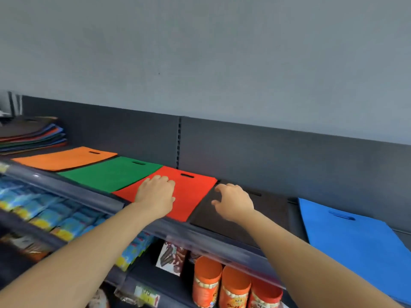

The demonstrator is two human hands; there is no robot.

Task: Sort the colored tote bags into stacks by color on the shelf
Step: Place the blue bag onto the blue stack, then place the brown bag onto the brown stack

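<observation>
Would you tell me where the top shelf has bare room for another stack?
A narrow bare strip lies between the black bag and the blue bag, another behind the blue bag. Orange bag, green bag, red bag and black bag lie edge to edge: crowded.

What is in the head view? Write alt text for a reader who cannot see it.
A person's left hand rests on a red tote bag and the right hand on a dark bag, on a shop shelf. An orange bag and a green bag lie to the left, a blue bag to the right, and a mixed-colour pile sits far left.
</observation>
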